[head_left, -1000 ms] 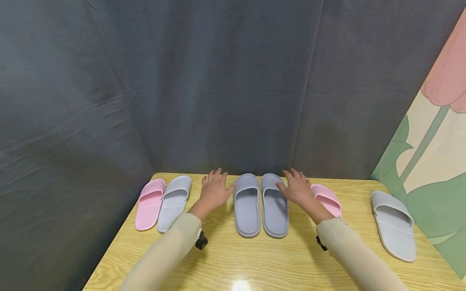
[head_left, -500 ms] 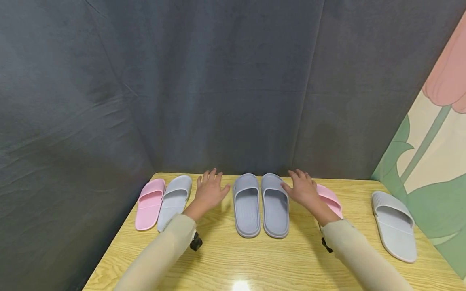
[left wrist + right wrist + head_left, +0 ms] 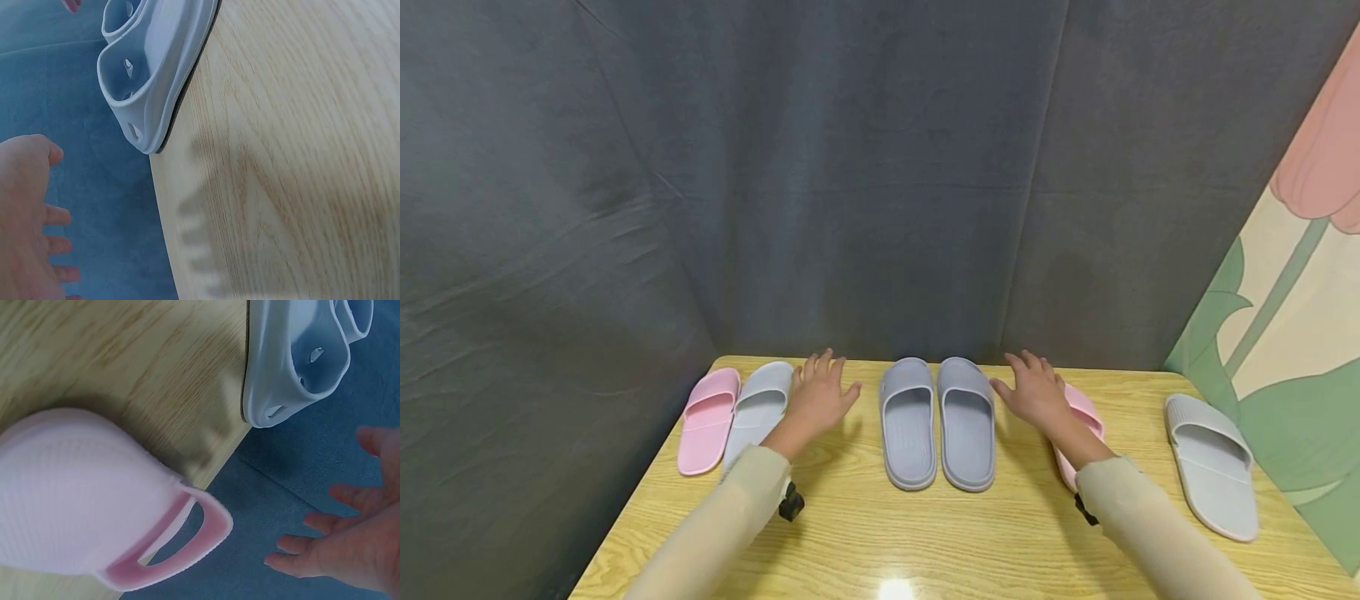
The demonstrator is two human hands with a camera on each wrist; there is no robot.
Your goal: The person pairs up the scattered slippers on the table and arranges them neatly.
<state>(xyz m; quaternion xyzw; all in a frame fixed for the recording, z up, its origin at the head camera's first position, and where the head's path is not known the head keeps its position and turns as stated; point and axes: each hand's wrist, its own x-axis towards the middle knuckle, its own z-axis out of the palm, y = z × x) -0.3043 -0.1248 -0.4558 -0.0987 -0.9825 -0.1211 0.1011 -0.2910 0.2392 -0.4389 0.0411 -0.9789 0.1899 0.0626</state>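
Observation:
Two purple-grey slippers lie side by side at mid-table in the head view, the left one (image 3: pixel 910 446) and the right one (image 3: pixel 967 446), toes toward the curtain. My left hand (image 3: pixel 818 402) hovers apart from them on the left, fingers spread, beside a light grey slipper (image 3: pixel 760 412). A pink slipper (image 3: pixel 706 429) adjoins that one. On the other side my right hand (image 3: pixel 1036 395) is in the air, fingers spread, partly covering a second pink slipper (image 3: pixel 1084 410). Neither hand holds anything. The right wrist view shows the pink slipper (image 3: pixel 81 494) below the right hand (image 3: pixel 350 534).
Another light grey slipper (image 3: pixel 1217 475) lies near the right edge of the wooden table (image 3: pixel 880 533). A dark grey curtain (image 3: pixel 865 183) hangs behind the table and along its left side. A flower-patterned panel (image 3: pixel 1285 392) borders the right.
My hands have moved apart, the left one leftward and the right one rightward, away from the purple-grey slippers. The slippers lie as before.

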